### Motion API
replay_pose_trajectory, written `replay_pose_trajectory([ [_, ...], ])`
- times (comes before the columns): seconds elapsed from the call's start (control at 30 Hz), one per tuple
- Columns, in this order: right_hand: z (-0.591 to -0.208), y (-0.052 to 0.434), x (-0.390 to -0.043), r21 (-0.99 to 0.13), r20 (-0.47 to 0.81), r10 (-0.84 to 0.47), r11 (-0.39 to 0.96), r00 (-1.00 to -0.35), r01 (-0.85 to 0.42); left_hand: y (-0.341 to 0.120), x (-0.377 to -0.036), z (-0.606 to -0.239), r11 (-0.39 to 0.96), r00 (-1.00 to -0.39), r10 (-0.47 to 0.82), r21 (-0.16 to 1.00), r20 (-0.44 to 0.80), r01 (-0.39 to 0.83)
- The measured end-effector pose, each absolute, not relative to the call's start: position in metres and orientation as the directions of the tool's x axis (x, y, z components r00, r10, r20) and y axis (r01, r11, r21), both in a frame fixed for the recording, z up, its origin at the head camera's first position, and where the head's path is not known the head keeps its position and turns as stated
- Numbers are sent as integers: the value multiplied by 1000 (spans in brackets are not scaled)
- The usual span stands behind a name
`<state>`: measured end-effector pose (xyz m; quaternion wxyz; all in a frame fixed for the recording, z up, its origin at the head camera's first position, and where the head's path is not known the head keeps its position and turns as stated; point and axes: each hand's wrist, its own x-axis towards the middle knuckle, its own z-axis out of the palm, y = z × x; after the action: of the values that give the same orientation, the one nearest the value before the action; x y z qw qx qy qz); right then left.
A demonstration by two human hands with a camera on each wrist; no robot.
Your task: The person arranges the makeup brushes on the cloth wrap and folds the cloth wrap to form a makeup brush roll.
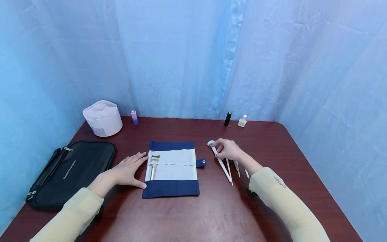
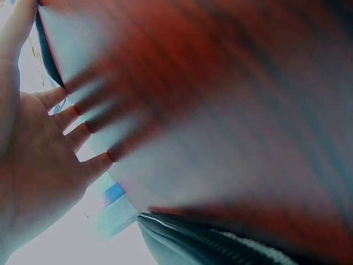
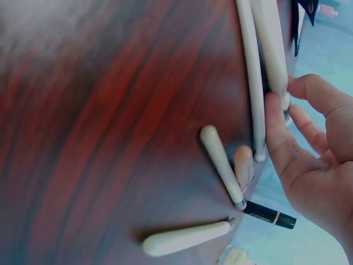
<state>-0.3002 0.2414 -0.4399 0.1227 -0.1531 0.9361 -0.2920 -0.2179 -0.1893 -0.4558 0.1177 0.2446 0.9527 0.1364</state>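
A navy and white brush roll (image 1: 170,189) lies unfolded on the table, with a flat-headed makeup brush (image 1: 153,170) tucked at the left under its white strap. My left hand (image 1: 128,170) rests on the roll's left edge, fingers spread and straight. Right of the roll, my right hand (image 1: 228,150) pinches a thick white-handled makeup brush (image 1: 222,165) just below its pale bristles, between thumb and fingers. A thinner brush (image 3: 253,83) lies alongside it in the right wrist view. Several more pale-handled brushes (image 3: 187,238) lie beneath and beside this hand, partly hidden by it in the head view.
A black zipped case (image 1: 81,168) lies at the left, beside my left forearm. Behind it stands a white divided organizer (image 1: 107,122). Along the back edge are a pink and blue tube (image 1: 134,117), a black tube (image 1: 228,119) and a small clear bottle (image 1: 242,121). Blue curtains surround the table.
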Motion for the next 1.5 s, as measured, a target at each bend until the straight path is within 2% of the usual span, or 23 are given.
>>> replay_pose_trajectory([
  [0.13, -436, 241, -300, -637, -152, -332, 753, -931, -165, -187, -219, -454, 840, -850, 502, 320, -158, 437],
  [0.33, -427, 238, -296, -837, -173, -348, 544, -921, -49, -187, -219, -451, 837, -847, 508, 321, -157, 442],
  [0.5, -414, 231, -295, -901, -151, -387, 432, -910, -34, -188, -218, -451, 840, -848, 504, 319, -161, 438],
  [0.87, -388, 207, -290, -971, -43, -476, 228, -879, -76, -188, -217, -448, 837, -847, 510, 314, -151, 448],
  [1.2, -367, 172, -295, -971, 31, -468, 196, -883, -137, -188, -215, -449, 835, -846, 512, 320, -151, 448],
  [1.5, -358, 141, -303, -988, 55, -445, 107, -894, -114, -187, -216, -451, 840, -849, 505, 314, -154, 442],
])
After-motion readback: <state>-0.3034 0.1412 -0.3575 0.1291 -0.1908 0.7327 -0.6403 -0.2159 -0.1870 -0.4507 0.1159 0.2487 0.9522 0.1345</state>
